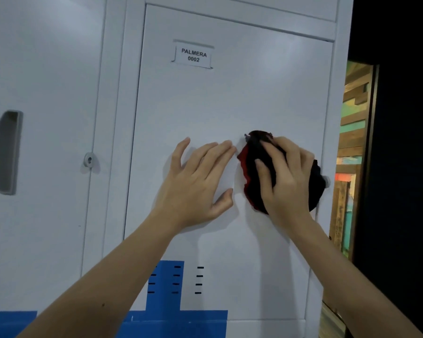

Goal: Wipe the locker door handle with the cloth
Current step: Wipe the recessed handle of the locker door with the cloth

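Two bare forearms reached up from the lower edge to a pale grey, smooth-painted metal locker door (230, 101). The left hand (195, 181) lay flat on the panel with its fingers straight and slightly spread, holding nothing. Just beside it, the right hand (288, 176) pressed a bunched cloth (252, 181) against the right side of the door, its fingers bent over the wad and gripping it. The cloth was soft and crumpled, mostly black, with a ragged red edge showing on its left. It covered the spot where the door's handle would sit, so the handle itself could not be seen.

Higher on the door, a small rectangular label (193, 55) in a clear holder read "PALMERA 0002" in black capitals. Low on the panel, short dark vent slots (199, 280) ran in columns, some crossed by flat blue bands (165, 284). The neighbouring door on the left carried a long, curved, grey recessed pull (6, 152) and a small round lock (89, 160).
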Action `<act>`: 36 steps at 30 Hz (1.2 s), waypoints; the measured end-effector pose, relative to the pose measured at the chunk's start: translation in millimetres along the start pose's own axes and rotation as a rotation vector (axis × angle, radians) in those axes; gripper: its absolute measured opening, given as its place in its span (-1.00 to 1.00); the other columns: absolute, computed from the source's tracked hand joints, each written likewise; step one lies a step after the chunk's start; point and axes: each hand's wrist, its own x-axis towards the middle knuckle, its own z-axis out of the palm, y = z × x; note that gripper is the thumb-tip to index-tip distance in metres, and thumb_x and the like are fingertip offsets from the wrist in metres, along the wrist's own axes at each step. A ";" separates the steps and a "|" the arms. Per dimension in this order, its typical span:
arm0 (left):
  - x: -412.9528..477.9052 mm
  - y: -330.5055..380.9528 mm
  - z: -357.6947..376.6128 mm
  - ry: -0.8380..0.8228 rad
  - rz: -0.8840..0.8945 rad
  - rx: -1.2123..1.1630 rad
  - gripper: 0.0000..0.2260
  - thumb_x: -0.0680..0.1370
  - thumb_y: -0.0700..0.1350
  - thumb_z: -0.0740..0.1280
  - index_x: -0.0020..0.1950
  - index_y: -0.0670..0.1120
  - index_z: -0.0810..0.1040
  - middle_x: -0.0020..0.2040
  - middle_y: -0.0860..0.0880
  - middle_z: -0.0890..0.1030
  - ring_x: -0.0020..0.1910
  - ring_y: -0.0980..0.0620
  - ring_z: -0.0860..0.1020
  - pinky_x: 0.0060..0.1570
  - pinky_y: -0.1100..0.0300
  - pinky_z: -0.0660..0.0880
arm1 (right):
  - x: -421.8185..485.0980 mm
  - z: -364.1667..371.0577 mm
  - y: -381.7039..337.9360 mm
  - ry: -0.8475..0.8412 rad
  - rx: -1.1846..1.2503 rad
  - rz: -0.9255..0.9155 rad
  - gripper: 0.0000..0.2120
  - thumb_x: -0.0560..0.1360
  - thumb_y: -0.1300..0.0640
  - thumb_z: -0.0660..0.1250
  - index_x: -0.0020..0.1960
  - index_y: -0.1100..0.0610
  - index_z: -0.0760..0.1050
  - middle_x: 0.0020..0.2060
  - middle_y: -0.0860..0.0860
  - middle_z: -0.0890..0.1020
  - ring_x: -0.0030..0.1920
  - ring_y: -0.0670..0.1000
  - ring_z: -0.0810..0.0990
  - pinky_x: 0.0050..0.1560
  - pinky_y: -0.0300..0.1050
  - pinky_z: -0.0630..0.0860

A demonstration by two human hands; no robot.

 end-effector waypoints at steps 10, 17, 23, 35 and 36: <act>-1.0 -2.2 1.3 0.010 -0.006 0.009 -0.45 0.51 0.13 0.15 0.38 -0.18 0.43 0.33 -0.08 0.48 0.28 -0.01 0.38 0.39 -0.12 0.09 | -48.2 -13.0 2.1 -0.115 0.050 -0.213 -0.72 0.55 0.15 0.22 0.24 0.17 0.46 0.22 0.06 0.43 0.10 0.13 0.40 0.26 -0.17 0.20; -0.8 -0.3 1.2 0.015 -0.005 0.003 -0.45 0.50 0.12 0.16 0.38 -0.18 0.43 0.33 -0.08 0.48 0.28 -0.02 0.38 0.39 -0.13 0.09 | -40.9 -12.5 7.3 -0.108 0.049 -0.229 -0.74 0.55 0.17 0.25 0.22 0.19 0.46 0.20 0.05 0.43 0.05 0.14 0.41 0.21 -0.16 0.25; -0.1 -0.4 0.6 0.011 0.004 0.011 -0.42 0.47 0.12 0.17 0.39 -0.18 0.42 0.33 -0.09 0.48 0.29 -0.02 0.37 0.38 -0.14 0.10 | 8.6 3.1 7.5 -0.021 0.038 -0.015 -0.70 0.55 0.17 0.24 0.26 0.20 0.49 0.20 0.08 0.44 0.11 0.14 0.37 0.18 -0.21 0.22; -0.8 -2.0 1.0 0.005 -0.001 0.004 -0.44 0.50 0.12 0.15 0.39 -0.18 0.41 0.34 -0.09 0.47 0.29 -0.02 0.37 0.39 -0.12 0.08 | -39.5 -13.5 -0.8 -0.155 0.053 -0.192 -0.73 0.56 0.19 0.22 0.22 0.21 0.50 0.22 0.04 0.42 0.07 0.14 0.39 0.25 -0.21 0.18; -0.8 -1.9 0.8 0.008 0.000 0.004 -0.45 0.50 0.12 0.15 0.38 -0.18 0.42 0.34 -0.09 0.48 0.29 -0.02 0.38 0.38 -0.12 0.08 | -45.1 -16.2 -0.1 -0.166 0.055 -0.212 -0.74 0.56 0.18 0.21 0.23 0.19 0.48 0.22 0.04 0.42 0.07 0.14 0.39 0.27 -0.22 0.17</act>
